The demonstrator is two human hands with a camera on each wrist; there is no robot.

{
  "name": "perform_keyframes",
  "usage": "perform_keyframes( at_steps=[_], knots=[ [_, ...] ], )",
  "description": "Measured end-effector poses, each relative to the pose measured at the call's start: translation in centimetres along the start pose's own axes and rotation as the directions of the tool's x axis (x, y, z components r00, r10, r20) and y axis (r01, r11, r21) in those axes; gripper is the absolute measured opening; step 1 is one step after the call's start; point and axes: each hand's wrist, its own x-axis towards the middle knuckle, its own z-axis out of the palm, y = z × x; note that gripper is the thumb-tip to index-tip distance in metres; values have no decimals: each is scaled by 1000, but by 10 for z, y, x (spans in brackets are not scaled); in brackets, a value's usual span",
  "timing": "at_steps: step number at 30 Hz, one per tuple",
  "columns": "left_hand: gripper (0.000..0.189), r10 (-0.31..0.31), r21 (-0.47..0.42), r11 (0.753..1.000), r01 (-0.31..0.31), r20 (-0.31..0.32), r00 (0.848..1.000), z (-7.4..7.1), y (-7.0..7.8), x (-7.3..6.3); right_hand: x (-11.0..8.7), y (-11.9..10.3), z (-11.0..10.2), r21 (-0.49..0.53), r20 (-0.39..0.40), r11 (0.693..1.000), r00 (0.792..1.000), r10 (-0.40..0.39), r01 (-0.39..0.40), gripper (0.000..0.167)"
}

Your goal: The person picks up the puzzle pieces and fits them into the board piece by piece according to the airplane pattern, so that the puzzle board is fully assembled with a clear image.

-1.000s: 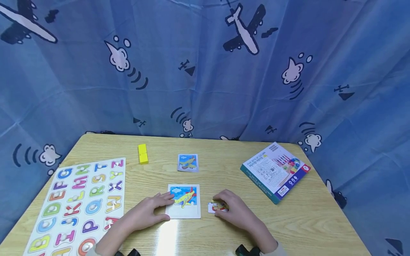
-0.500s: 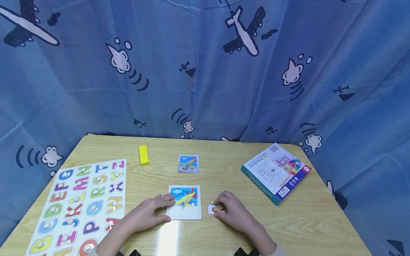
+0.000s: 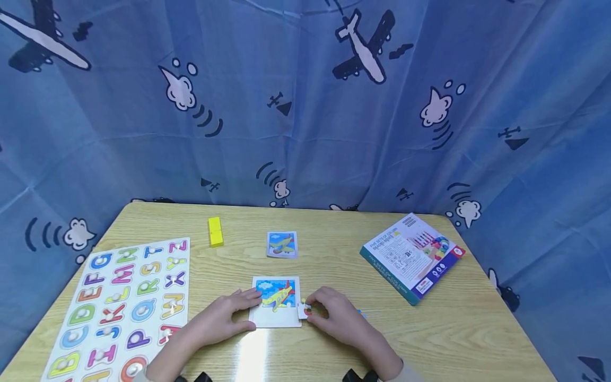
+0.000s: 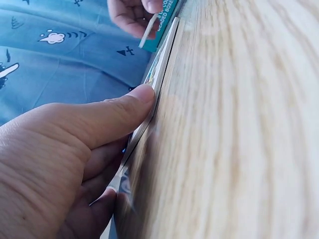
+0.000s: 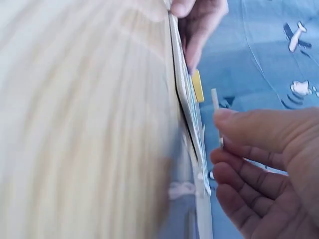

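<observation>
A square puzzle board (image 3: 274,319) lies mid-table with a yellow plane picture in its upper part; its lower strip is bare white. My left hand (image 3: 219,318) rests at the board's left side, fingers extended onto the picture and thumb at the lower left corner. In the left wrist view that thumb (image 4: 142,94) touches the board's edge. Between thumb and fingers my right hand (image 3: 336,317) pinches a small puzzle piece (image 3: 302,312), at the board's right edge. In the right wrist view the piece (image 5: 215,99) is seen edge-on, raised off the table.
A blue bit (image 3: 361,313), mostly hidden, shows beyond the right hand. Behind the board lies a small plane picture card (image 3: 282,244). A yellow block (image 3: 216,232) stands back left, above an alphabet board (image 3: 119,302). A boxed set (image 3: 412,257) lies at right.
My right hand has picked the puzzle piece up from the table and carried it left to the board's right edge. The left hand stays in place on the board.
</observation>
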Motion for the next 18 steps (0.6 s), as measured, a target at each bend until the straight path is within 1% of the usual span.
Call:
perform_keyframes(
  at_steps=[3, 6, 11, 15, 18],
  knots=[
    [59, 0, 9, 1000, 0, -4, 1000, 1, -1, 0, 6, -10, 6, 10, 45, 1000, 999, -22, 22, 18],
    [59, 6, 23, 1000, -6, -14, 1000, 2, -2, -1, 14, -21, 13, 12, 70, 998, 995, -66, 65, 19],
    [61, 15, 33, 999, -14, -15, 1000, 1, -2, 0, 26, -36, 23, -35, 71, 988, 987, -145, 148, 20],
    [61, 14, 30, 999, -14, -9, 1000, 0, -2, 0, 32, -44, 28, -77, 78, 984, 985, -157, 163, 21],
    [61, 13, 30, 999, -13, -10, 1000, 0, -2, 0, 36, -47, 31, -89, 77, 982, 985, -158, 164, 21]
  ],
)
